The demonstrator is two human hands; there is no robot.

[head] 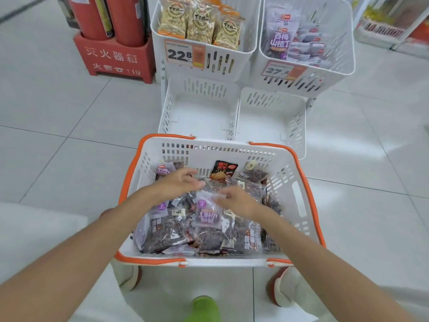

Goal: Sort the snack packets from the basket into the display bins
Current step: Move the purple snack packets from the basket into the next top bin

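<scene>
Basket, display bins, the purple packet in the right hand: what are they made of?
Basket: rigid moulded plastic by the look, white with slotted walls, slight sheen, orange rim. Display bins: likely the same white moulded plastic, slotted sides, smooth finish. Purple packet, pinched by the right hand: thin flexible film, translucent, glossy and crinkled; probably plastic.

We are standing in a shop, looking down at a tiled floor [69,112]. White display bins [232,66] are sitting stacked in two tiers at the far side. The upper ones are holding rows of identical snack packets [199,22] and wearing printed price tags [185,54] reading 22.8 and 27.6. A shopping basket [299,198] with an orange rim is resting near us, filled with more packets. A red fire extinguisher box [116,59] is standing far left, and more shelving [394,26] is showing far right.
</scene>
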